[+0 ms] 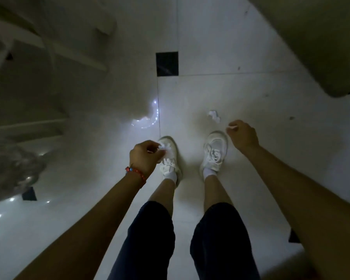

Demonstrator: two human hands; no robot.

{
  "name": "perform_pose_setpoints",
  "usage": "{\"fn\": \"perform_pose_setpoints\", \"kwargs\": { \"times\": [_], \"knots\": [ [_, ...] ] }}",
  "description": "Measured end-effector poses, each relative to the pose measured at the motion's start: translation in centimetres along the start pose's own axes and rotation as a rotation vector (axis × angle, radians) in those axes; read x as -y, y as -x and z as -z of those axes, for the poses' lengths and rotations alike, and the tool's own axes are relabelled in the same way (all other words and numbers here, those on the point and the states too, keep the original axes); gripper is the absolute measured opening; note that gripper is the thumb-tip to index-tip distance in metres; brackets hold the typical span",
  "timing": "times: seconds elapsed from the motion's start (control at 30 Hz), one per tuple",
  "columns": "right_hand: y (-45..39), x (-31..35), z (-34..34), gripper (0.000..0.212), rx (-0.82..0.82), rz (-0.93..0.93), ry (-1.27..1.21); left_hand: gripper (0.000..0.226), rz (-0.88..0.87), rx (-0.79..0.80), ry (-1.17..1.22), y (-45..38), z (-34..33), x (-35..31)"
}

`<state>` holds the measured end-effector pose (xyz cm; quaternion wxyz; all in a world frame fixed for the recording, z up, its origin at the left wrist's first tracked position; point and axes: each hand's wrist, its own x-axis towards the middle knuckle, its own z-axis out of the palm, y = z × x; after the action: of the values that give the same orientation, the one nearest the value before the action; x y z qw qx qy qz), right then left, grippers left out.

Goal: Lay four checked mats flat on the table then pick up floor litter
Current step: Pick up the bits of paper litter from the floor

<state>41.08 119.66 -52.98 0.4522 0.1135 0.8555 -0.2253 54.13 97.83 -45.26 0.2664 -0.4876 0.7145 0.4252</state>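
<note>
I look straight down at a white tiled floor [240,98]. A crumpled white paper scrap [214,116] lies on it just ahead of my right shoe. My right hand [243,135] hangs to the right of that scrap, fingers curled, pinching a small white bit [231,127] at its fingertips. My left hand [144,156], with a red bead bracelet at the wrist, hovers over my left shoe and grips crumpled white paper [163,148]. The mats and the tabletop are out of view.
My two white shoes [215,150] stand side by side at centre. A pale chair frame [55,47] fills the upper left. A large pale rounded edge [315,43] overhangs the upper right. Black inset tiles [167,63] mark the floor.
</note>
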Motion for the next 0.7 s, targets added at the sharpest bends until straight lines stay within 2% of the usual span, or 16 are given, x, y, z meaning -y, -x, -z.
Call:
{"fn": "perform_pose_setpoints", "kwargs": {
  "times": [0.17, 0.37, 0.53, 0.7],
  "knots": [
    [-10.1, -1.2, -7.3, 0.039, -0.051, 0.059, 0.082, 0.019, 0.007, -0.044, 0.063, -8.2, -5.0, 2.6],
    [-17.5, -3.1, -14.5, 0.041, -0.157, 0.099, 0.245, 0.013, 0.050, -0.034, 0.076, -14.4, -8.9, 6.8],
    [-19.9, -4.9, -17.6, 0.034, -0.268, 0.095, 0.378, 0.018, 0.076, -0.017, 0.031, -16.2, -10.3, 9.9],
    [-19.6, -5.5, -18.8, 0.026, -0.229, 0.157, 0.287, 0.017, 0.115, 0.003, 0.003, -15.9, -10.4, 11.1]
  ]
}}
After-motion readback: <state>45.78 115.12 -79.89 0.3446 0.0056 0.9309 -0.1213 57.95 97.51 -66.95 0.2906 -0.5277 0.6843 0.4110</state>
